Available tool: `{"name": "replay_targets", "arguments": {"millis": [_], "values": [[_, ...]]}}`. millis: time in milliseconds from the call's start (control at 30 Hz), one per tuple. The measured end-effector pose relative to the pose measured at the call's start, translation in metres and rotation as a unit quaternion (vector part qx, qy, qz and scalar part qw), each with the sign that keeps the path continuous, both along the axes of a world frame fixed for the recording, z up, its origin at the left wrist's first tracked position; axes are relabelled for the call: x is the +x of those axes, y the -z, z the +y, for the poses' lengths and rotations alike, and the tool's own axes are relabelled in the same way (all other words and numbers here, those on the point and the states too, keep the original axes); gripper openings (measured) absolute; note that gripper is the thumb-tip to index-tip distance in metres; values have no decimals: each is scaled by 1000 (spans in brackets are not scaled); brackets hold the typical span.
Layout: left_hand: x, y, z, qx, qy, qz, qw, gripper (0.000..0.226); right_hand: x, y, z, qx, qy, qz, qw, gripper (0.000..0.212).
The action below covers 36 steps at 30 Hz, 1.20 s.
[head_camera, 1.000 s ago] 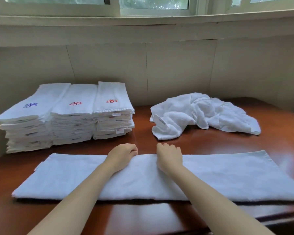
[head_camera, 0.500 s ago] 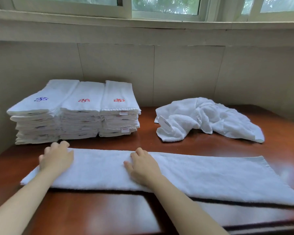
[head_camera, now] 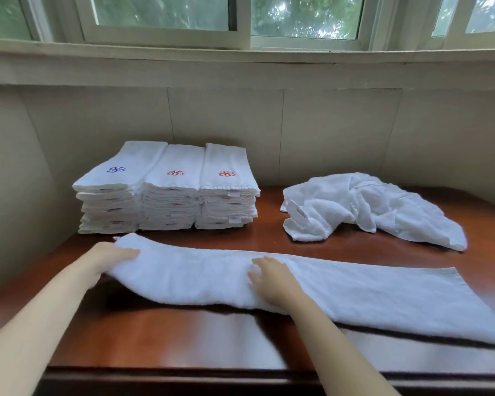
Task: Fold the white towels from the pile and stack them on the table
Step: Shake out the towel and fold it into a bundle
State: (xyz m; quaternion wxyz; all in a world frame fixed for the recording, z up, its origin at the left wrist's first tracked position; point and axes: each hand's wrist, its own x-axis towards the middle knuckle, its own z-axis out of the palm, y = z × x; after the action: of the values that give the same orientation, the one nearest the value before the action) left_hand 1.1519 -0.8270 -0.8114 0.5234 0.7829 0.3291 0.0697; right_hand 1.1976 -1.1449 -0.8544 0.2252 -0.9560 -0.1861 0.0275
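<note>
A long white towel, folded into a strip, lies across the front of the wooden table. My left hand grips its left end, which is lifted off the table. My right hand presses flat on the strip near its middle, fingers spread. A crumpled pile of white towels sits at the back right. Three stacks of folded white towels with blue and red emblems stand at the back left.
A beige panelled wall and a window sill run behind the table, and the wall curves round on the left. The table's front edge is close to me.
My left hand slid from the towel's middle to its left end, took hold and raised it. My right hand shifted slightly and stays pressed on the middle. The camera view tilted up.
</note>
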Motion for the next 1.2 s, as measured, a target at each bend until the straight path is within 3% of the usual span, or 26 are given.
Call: {"name": "replay_targets", "arguments": {"millis": [67,100,167,200,267,333,367,467,567,633,700,800,900,967,1100,1200], "values": [[-1,-24,-32,-21,36,-119,992,33,-5,-13,0,208,54,77,974,42],[-3,-37,-51,-10,74,-161,984,27,-7,-21,1,335,79,145,928,43],[-11,-60,-89,6,201,-201,959,15,-10,-34,-1,539,113,274,788,51],[-15,-69,-107,-14,286,-188,939,19,-12,-37,-5,588,128,318,733,56],[-23,-81,-133,-44,417,-135,898,38,-15,-40,-18,639,140,376,657,66],[-23,-81,-147,11,458,-112,882,41,-19,-36,-26,646,131,423,622,71],[-20,-78,-150,44,447,-116,886,36,-20,-32,-27,621,142,424,643,66],[-12,-61,-150,68,376,-115,917,24,-12,-12,-26,485,243,297,786,36],[-7,-38,-151,100,316,-100,938,21,-12,-8,-22,418,265,188,849,31],[-3,-23,-153,135,276,-85,948,28,-7,-15,-32,452,280,111,840,30],[2,-11,-159,160,244,-57,955,34,3,-30,-57,504,306,46,806,32],[10,-1,-182,152,260,-10,954,43,13,-40,-104,563,289,53,773,21],[18,1,-218,156,273,30,949,62,3,-19,-123,434,277,130,847,19],[24,-1,-241,181,264,39,946,65,-4,-8,-136,371,275,137,876,38],[33,-5,-274,245,253,19,936,61,2,-49,-208,449,312,90,832,51],[38,-1,-293,260,273,20,926,59,6,-66,-242,392,317,131,854,40]]}}
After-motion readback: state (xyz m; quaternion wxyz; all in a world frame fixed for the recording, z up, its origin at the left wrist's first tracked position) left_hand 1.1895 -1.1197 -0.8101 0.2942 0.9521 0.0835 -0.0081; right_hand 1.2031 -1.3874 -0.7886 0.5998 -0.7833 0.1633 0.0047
